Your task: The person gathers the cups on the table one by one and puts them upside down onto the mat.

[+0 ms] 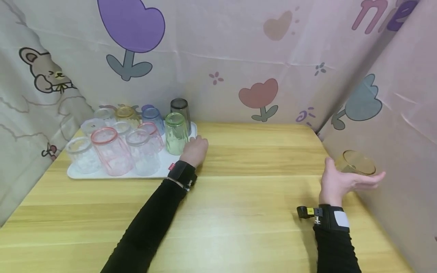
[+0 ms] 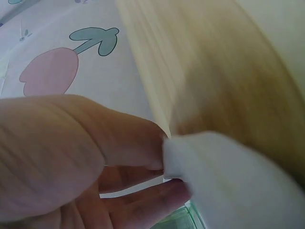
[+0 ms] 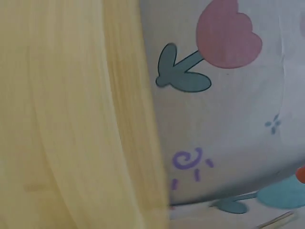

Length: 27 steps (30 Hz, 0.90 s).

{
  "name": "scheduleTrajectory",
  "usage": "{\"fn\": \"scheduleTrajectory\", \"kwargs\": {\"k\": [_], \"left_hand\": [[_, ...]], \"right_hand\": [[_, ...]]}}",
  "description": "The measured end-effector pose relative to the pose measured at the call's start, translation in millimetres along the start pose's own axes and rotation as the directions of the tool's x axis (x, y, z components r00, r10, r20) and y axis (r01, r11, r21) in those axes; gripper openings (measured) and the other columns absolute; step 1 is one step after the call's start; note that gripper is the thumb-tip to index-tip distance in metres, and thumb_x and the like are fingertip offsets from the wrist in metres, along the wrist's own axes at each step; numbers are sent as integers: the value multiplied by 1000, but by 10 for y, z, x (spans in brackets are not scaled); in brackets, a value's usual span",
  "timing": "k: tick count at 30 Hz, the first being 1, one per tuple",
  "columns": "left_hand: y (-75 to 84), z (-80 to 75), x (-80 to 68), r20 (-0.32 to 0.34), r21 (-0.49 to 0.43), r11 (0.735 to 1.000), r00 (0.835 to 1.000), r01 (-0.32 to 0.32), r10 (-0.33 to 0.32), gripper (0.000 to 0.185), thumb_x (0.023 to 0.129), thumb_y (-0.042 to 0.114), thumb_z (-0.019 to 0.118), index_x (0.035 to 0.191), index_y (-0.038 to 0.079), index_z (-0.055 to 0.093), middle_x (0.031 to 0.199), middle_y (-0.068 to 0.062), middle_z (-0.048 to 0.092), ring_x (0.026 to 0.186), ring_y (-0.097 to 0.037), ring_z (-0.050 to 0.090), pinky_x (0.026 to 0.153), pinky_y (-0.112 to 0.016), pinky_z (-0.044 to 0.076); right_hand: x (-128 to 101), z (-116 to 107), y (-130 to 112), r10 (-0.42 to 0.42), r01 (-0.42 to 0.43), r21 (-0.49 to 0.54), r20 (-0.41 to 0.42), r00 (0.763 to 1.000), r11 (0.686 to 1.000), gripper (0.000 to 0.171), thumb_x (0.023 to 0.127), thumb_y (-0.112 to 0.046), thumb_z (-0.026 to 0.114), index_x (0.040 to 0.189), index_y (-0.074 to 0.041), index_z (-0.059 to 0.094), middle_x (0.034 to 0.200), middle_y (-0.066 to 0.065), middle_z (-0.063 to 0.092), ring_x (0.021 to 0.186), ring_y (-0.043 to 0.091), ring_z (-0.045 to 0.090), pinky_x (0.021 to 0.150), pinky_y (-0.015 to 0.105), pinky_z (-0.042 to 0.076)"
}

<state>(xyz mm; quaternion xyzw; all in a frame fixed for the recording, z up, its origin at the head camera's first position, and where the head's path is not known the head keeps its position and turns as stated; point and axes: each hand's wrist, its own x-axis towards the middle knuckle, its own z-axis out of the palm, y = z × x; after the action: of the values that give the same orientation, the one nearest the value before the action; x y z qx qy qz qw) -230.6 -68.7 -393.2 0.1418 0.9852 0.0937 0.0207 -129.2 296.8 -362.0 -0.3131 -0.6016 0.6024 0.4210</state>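
My left hand (image 1: 195,150) pinches the right edge of a white tray (image 1: 97,175). The left wrist view shows thumb and fingers on either side of the tray's white rim (image 2: 228,176). Closest to this hand stands a green glass (image 1: 176,133), with a dark grey glass (image 1: 180,106) behind it. My right hand (image 1: 341,184) is raised at the table's right edge, fingers stretched out straight and thumb up. An amber glass (image 1: 356,163) is carried on it, its lower part hidden by the fingers. Most of the right hand lies outside the right wrist view.
Several more glasses crowd the tray, among them a large pink one (image 1: 110,151), a clear one (image 1: 142,151), a blue one (image 1: 153,120) and a yellow one (image 1: 128,116). Patterned cloth (image 1: 211,45) hangs around the wooden table (image 1: 246,212).
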Motion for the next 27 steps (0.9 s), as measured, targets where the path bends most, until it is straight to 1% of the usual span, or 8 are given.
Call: {"fn": "scheduleTrajectory", "kwargs": {"k": [1,4,8,10,14,19,24,27], "left_hand": [[1,8,1,0,-3,1000,1000,-2,2,28,98,-8,52,121,-4,67,122,-25,62,108,-40,58,86,-49,58],[9,13,-2,-6,-4,1000,1000,-5,5,27,98,-8,52,120,-4,67,121,-24,62,108,-40,58,85,-49,58],[29,-4,4,-1,-3,1000,1000,-2,2,27,99,-7,52,120,-4,68,120,-24,62,108,-40,58,85,-49,58],[39,-12,12,8,-4,1000,1000,2,-2,28,100,-7,51,122,-4,67,121,-24,62,108,-40,58,86,-49,58],[44,-13,20,14,-1,1000,1000,2,-2,29,100,-7,51,123,-4,67,122,-24,61,109,-40,58,87,-49,58],[31,2,21,17,7,1000,1000,5,-5,28,99,-7,52,123,-4,67,122,-25,61,110,-40,58,88,-49,57],[20,11,25,20,17,1000,1000,9,-9,28,100,-7,51,123,-4,66,122,-25,61,111,-41,58,88,-49,57],[17,18,28,19,21,1000,1000,11,-11,28,99,-7,51,122,-4,66,122,-25,61,111,-41,58,88,-49,57]], "right_hand": [[50,-19,47,57,-57,6,10,998,998,122,87,-9,79,162,-26,-15,167,-10,-20,148,-3,-12,118,13,6],[172,-63,163,200,-203,50,54,978,978,124,88,-10,80,161,-33,-18,166,-13,-24,148,-4,-13,119,16,19],[286,-101,248,301,-307,64,85,950,950,122,90,-9,78,159,-37,-18,166,-11,-28,150,-1,-9,115,17,30],[339,-121,277,336,-342,51,96,937,938,121,91,-10,78,158,-39,-19,165,-11,-30,151,0,-8,116,17,29],[414,-137,320,347,-352,39,97,933,935,116,92,-10,77,158,-38,-14,166,-10,-26,151,1,-4,117,16,27],[453,-116,355,325,-328,32,80,942,944,107,93,-11,75,159,-35,-6,169,-10,-14,152,3,1,117,17,27],[418,-72,347,321,-324,25,78,944,946,106,93,-13,76,159,-35,-3,169,-10,-10,151,4,3,119,18,22],[363,-36,317,324,-329,35,112,939,943,105,94,-14,75,159,-35,-5,169,-10,-8,151,4,3,121,19,18]]}}
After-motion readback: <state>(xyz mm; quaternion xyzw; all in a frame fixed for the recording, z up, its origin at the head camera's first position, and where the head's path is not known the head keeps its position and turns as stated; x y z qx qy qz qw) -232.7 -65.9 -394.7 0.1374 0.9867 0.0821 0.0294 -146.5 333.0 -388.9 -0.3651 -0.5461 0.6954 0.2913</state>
